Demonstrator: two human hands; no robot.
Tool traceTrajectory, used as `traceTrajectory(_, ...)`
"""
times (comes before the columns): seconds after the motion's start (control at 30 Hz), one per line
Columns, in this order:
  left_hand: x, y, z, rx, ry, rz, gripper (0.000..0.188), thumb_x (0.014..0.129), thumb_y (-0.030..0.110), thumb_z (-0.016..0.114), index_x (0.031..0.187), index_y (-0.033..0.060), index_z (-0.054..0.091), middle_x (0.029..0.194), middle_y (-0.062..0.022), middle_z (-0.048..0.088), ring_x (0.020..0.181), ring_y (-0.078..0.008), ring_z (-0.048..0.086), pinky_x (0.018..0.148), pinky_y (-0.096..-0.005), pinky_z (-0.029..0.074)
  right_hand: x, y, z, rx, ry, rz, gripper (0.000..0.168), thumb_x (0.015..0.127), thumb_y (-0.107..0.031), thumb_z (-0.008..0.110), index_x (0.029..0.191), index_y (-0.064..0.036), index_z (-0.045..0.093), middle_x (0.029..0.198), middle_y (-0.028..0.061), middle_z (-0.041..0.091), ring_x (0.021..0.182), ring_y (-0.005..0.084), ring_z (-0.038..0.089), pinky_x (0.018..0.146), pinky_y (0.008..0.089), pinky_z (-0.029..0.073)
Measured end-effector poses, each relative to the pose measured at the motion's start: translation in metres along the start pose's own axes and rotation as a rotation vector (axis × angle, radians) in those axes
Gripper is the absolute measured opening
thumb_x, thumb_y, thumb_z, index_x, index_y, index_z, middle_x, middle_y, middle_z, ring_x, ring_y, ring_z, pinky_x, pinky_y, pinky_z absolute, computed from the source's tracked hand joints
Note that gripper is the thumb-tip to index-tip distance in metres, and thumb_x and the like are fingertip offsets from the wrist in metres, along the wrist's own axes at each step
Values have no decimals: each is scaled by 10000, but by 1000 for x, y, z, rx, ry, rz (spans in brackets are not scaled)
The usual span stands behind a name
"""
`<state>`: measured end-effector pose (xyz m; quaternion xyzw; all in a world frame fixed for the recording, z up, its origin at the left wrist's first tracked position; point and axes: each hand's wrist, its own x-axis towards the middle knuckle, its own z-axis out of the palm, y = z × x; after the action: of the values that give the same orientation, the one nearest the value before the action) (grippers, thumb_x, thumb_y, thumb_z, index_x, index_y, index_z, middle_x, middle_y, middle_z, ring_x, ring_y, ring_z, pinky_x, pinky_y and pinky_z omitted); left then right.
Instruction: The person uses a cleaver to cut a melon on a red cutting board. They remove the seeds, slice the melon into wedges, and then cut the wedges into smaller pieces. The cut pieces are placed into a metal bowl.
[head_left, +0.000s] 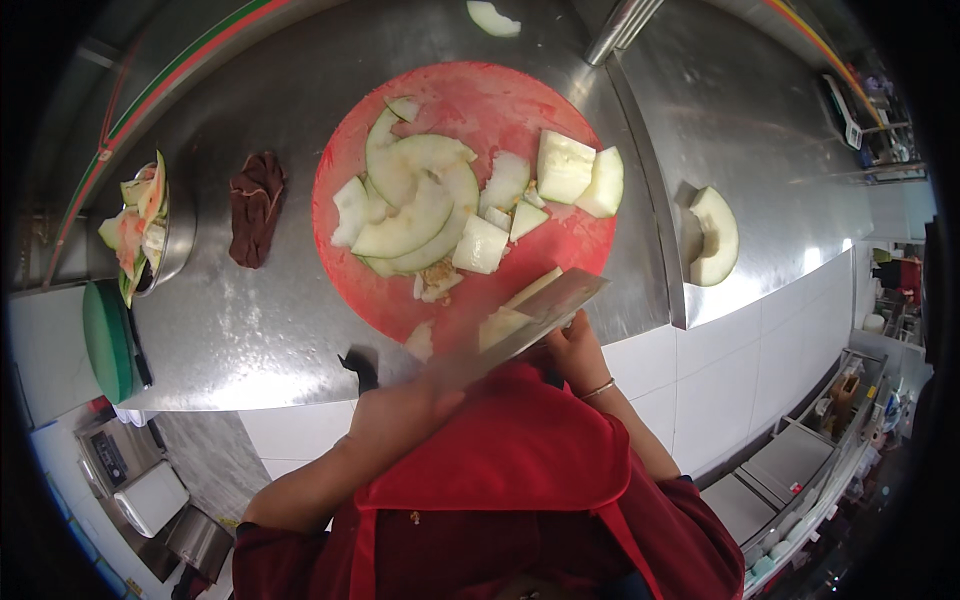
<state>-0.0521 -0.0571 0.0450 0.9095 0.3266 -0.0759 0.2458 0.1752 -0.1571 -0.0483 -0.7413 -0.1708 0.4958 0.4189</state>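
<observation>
My left hand (420, 405) grips the handle end of a broad cleaver (551, 307), blurred, its blade slanting up to the right. Below the far end of the blade is my right hand (577, 349); its fingers are partly hidden, so what they hold does not show. Pale melon pieces (501, 327) lie close behind the blade on a round red cutting board (480, 86). Curved green-edged melon rinds (420, 180) are heaped on the board's left half. Thick melon chunks (566, 166) sit at its right edge, and a smaller cut block (480, 244) near the middle.
On the steel counter (217, 315) lie a folded brown cloth (256, 210) and a metal bowl (176, 240) of rinds. A green round board (105, 341) stands at the left edge. Melon crescents lie right (718, 236) and at the back (493, 19), near metal pipes (622, 30).
</observation>
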Motion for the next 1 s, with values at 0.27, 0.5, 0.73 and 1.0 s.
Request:
traceTrajectory(0.27, 33, 9, -7, -74, -108, 38, 366, 914, 382, 489, 997, 54, 629, 589, -152, 605, 535, -345, 603, 501, -434, 484, 0, -8, -4, 97, -69, 82, 420, 885, -144, 580, 1171, 78, 366, 954, 181, 623, 790, 216, 662, 635, 311, 558)
traceTrajectory(0.5, 70, 21, 0, -158, -201, -103, 525, 950, 459, 343, 930, 23, 634, 743, -233, 629, 766, -408, 614, 706, -496, 473, -6, -2, 7, 165, -64, -126, 446, 899, -135, 569, 1226, 58, 337, 1007, 175, 614, 826, 239, 661, 669, 324, 567)
traceTrajectory(0.73, 66, -12, -17, -234, -253, -263, 495, 942, 437, 350, 908, 33, 633, 820, -221, 639, 793, -410, 610, 740, -479, 467, -9, 3, -8, 277, -50, -19, 389, 884, -227, 622, 1132, 16, 447, 965, 165, 626, 726, 221, 651, 649, 309, 534)
traceTrajectory(1.0, 45, -23, -8, -199, -82, -276, 474, 946, 422, 350, 957, 55, 650, 798, -236, 633, 806, -423, 602, 744, -495, 461, -9, -14, 2, -958, 276, -830, 870, 619, -345, 796, 1317, -16, 393, 1329, 265, 373, 1204, 414, 402, 974, 447, 391)
